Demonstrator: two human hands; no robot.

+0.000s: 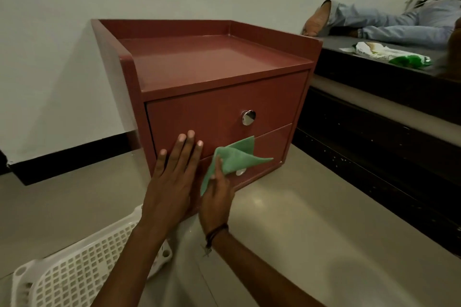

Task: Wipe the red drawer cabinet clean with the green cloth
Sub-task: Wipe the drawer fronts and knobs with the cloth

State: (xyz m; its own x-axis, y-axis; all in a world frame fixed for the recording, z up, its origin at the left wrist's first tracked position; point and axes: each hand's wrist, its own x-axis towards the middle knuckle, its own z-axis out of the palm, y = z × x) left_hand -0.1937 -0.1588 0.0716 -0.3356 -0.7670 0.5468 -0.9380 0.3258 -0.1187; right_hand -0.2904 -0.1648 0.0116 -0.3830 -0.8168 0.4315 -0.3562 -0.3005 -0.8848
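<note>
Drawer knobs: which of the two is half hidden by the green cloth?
The lower drawer's knob: the green cloth in the right hand hangs over it. The upper knob shows whole and shiny.

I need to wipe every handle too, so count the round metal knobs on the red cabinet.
2. One shiny round metal knob sits on the upper drawer front, right of centre. A second round knob on the lower drawer is mostly hidden behind the green cloth.
</note>
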